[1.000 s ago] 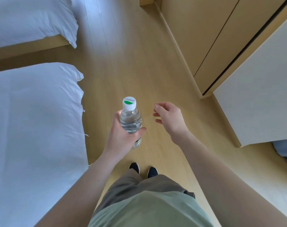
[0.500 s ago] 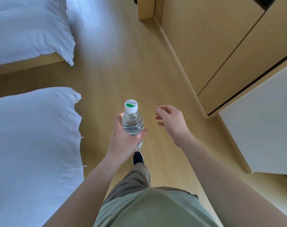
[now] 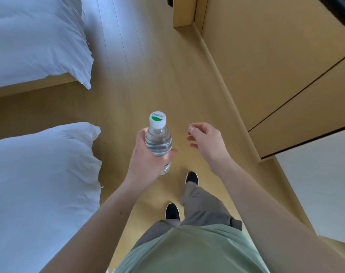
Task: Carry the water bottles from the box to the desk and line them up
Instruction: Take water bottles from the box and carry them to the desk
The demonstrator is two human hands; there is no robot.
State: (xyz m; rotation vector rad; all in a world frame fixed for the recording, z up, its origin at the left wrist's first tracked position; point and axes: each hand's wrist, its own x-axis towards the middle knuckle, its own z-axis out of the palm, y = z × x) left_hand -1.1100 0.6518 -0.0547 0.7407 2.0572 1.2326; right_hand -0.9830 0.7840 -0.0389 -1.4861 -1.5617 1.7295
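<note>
The water bottle [image 3: 158,141] is clear with a white cap [image 3: 157,119] (green mark on top). Left of it lies white bedding [image 3: 39,174]; below it, black shoes [image 3: 191,177] on the tan wood-grain floor [image 3: 148,75].

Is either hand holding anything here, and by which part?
The left hand grips the water bottle round its body, below the shoulder, cap up. The right hand holds nothing, fingers loosely curled.

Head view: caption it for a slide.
Left hand carries an upright water bottle between beds; right hand empty.
</note>
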